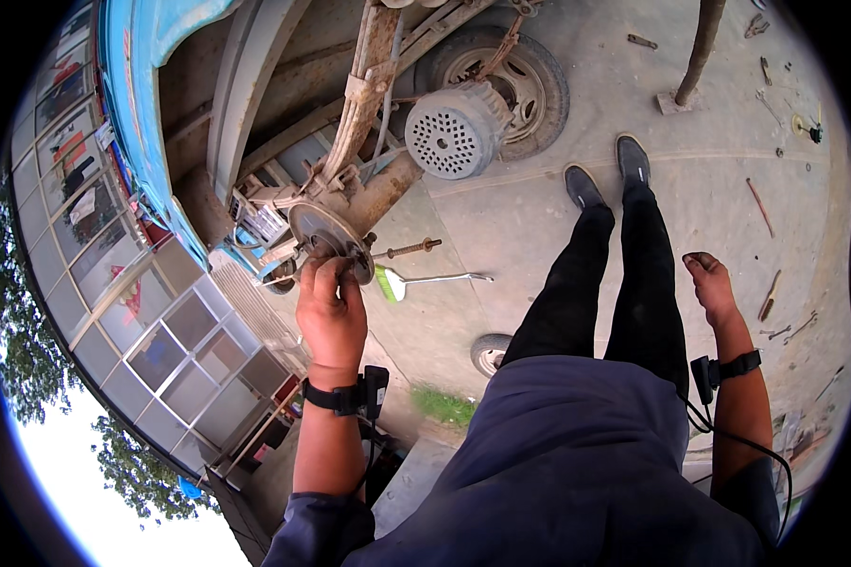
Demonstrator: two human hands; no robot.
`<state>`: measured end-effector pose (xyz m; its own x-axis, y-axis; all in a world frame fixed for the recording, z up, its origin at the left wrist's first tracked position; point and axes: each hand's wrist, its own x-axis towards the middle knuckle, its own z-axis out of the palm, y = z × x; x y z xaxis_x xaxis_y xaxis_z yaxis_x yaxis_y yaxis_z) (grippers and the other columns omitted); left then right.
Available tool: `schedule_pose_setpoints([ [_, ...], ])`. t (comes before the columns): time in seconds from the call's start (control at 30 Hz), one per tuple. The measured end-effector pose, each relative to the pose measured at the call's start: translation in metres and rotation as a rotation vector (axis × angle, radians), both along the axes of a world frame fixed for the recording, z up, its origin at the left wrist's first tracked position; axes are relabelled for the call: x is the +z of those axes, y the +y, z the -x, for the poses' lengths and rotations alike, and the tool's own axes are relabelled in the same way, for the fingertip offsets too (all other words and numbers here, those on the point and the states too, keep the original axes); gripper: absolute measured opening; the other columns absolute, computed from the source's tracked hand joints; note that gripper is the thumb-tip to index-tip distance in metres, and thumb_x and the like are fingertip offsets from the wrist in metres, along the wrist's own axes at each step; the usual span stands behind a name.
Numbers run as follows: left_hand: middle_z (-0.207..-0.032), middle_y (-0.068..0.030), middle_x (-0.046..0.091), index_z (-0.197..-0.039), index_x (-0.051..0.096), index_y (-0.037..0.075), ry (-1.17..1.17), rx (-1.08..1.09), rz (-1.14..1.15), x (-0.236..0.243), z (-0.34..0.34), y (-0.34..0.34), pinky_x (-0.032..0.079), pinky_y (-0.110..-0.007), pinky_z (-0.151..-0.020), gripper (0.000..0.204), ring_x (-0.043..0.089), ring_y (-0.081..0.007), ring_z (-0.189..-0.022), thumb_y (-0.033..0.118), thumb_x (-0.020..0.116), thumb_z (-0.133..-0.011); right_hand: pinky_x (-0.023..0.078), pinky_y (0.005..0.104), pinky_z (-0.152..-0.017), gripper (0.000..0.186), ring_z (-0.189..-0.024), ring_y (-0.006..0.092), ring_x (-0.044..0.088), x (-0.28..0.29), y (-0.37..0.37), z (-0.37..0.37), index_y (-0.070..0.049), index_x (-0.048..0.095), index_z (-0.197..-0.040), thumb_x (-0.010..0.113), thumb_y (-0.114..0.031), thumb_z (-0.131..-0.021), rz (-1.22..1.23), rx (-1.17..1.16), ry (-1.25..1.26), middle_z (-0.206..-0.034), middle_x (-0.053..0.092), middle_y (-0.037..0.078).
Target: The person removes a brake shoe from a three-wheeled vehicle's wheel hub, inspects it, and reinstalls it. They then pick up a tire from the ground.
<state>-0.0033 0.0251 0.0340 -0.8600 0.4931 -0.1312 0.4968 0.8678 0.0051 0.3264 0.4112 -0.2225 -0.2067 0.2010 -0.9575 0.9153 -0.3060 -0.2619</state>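
My left hand (331, 307) reaches up to a rusty axle (383, 194) under a blue vehicle. Its fingers are bent over the wheel hub (352, 255), beside a round metal plate (314, 223); the fingertips are partly hidden. Down at my right side, away from the vehicle, is my right hand (711, 283). Its fingers are curled together, and whatever they may hold cannot be made out. A threaded rod or bolt with a spring-like shaft (411, 249) shows just right of the hub.
A grey slotted motor-like housing (456, 132) stands before a wheel (537, 90). A green-bristled broom (394, 283) lies on the concrete. A post on a base plate (681, 101) rises at the upper right. Several tools, including a rusty bar (759, 208), lie scattered on the right.
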Motion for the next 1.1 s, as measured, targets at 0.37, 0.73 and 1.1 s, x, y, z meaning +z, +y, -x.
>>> schedule_pose_setpoints([
  [0.37, -0.094, -0.0117, 0.073, -0.110, 0.061, -0.003, -0.191, 0.502, -0.428, -0.010, -0.016, 0.004, 0.056, -0.027, -0.073, 0.024, 0.070, -0.0137, -0.083, 0.006, 0.073, -0.092, 0.033, 0.0260, -0.054, 0.029, -0.061, 0.0062, 0.040, 0.003, -0.007, 0.004, -0.002, 0.072, -0.107, 0.067, -0.028, -0.094, -0.033, 0.036, 0.024, -0.070, 0.051, -0.005],
  [0.73, -0.090, -0.0101, 0.072, -0.104, 0.063, -0.002, -0.156, 0.525, -0.459, -0.020, -0.016, -0.002, 0.055, -0.026, -0.067, 0.019, 0.068, -0.0126, -0.077, 0.008, 0.073, -0.092, 0.036, 0.0269, -0.057, 0.031, -0.064, 0.0080, 0.043, 0.014, -0.005, 0.016, -0.001, 0.072, -0.109, 0.067, -0.029, -0.094, -0.060, 0.078, 0.022, -0.071, 0.054, -0.004],
  [1.1, -0.084, -0.0093, 0.071, -0.103, 0.062, -0.001, -0.099, 0.538, -0.525, -0.036, -0.023, -0.013, 0.053, -0.029, -0.063, 0.022, 0.067, -0.0150, -0.069, 0.011, 0.075, -0.090, 0.033, 0.0257, -0.050, 0.030, -0.057, 0.0060, 0.041, 0.030, 0.004, 0.040, -0.004, 0.072, -0.108, 0.069, -0.029, -0.093, -0.079, 0.109, 0.040, -0.068, 0.051, -0.005],
])
